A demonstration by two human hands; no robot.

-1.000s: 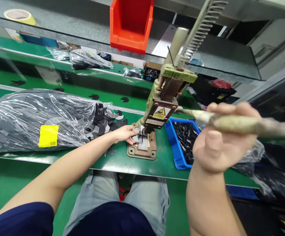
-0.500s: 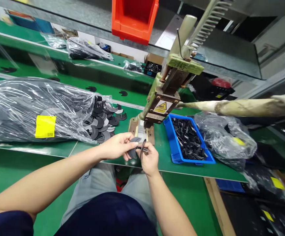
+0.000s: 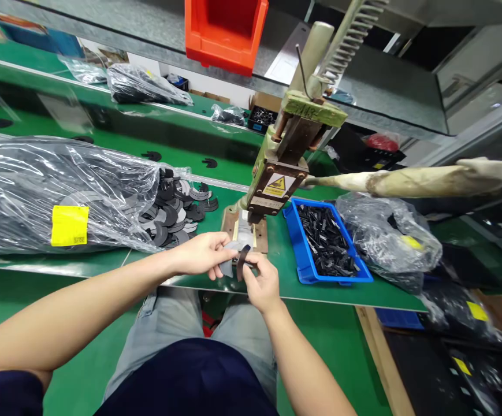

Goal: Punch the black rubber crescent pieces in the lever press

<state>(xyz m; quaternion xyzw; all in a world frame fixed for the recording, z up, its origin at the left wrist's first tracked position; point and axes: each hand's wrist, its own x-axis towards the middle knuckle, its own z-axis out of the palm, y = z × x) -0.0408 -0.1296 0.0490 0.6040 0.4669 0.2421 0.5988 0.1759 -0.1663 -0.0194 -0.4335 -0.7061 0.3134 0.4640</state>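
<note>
My left hand [image 3: 209, 254] pinches a grey curved plastic piece [image 3: 228, 261] between thumb and fingers. Close beside it, my right hand [image 3: 263, 282] has thumb and forefinger closed at a dark curved plastic piece [image 3: 242, 263], held on edge. The two pieces meet or nearly meet; their exact contact is hidden by the fingers. Both hands are just in front of the base of a green hand press [image 3: 279, 179], above the bench's front edge. More curved pieces [image 3: 173, 216] spill from a clear plastic bag [image 3: 60, 185] on the left.
A blue bin [image 3: 305, 271] of small black parts stands right of the press. The press lever [image 3: 424, 179] sticks out to the right, above another plastic bag [image 3: 389, 231]. An orange bin [image 3: 227, 34] sits on the shelf overhead. Loose dark pieces lie on the green surface behind.
The dark curved piece has tilted and come nearer the grey one. My right hand's fingers have shifted around it; the small black strip seen between the pieces is now mostly hidden.
</note>
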